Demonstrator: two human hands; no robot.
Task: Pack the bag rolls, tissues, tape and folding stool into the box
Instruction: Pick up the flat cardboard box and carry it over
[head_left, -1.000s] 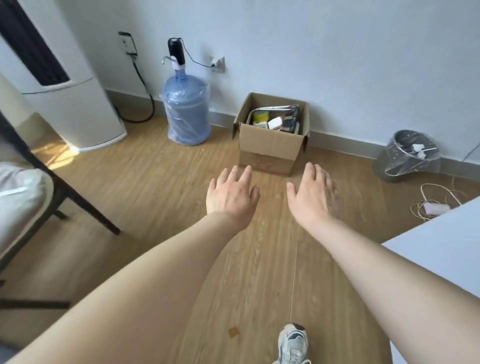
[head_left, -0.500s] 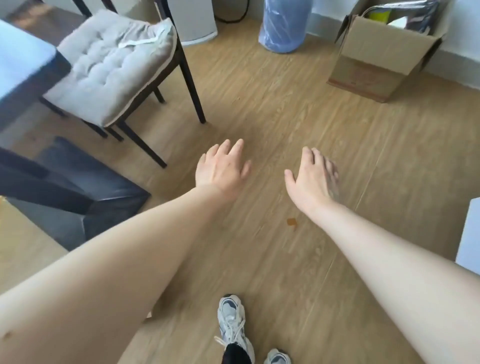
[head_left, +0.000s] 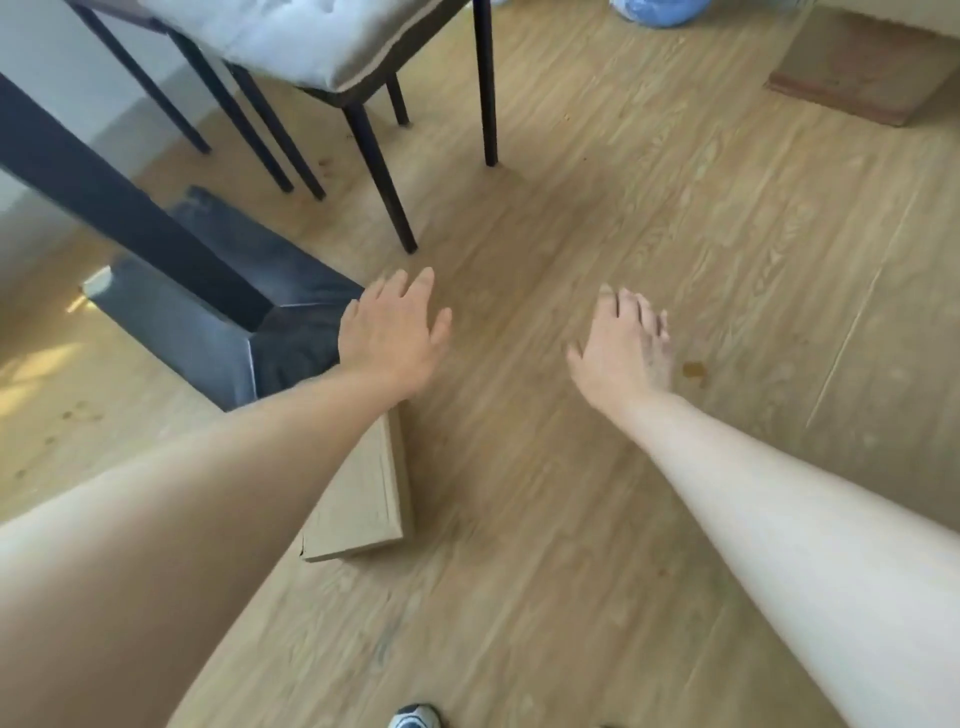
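My left hand (head_left: 392, 340) and my right hand (head_left: 626, 348) are stretched out over the wooden floor, palms down, fingers apart, holding nothing. Only the bottom corner of the cardboard box (head_left: 862, 78) shows at the top right edge; its contents are out of sight. A flat brown cardboard piece (head_left: 363, 499) lies on the floor under my left forearm. No bag rolls, tissues, tape or stool are visible.
A chair with a grey cushion (head_left: 311, 41) and black legs stands at the top left. A dark table leg and its heavy dark base (head_left: 218, 306) sit beside my left hand. The blue water jug (head_left: 657, 10) peeks in at the top. My shoe (head_left: 413, 719) is at the bottom.
The view has swung down and left, away from the box. The box slid from the centre to the top right edge, and the table base and flat cardboard piece came into sight.
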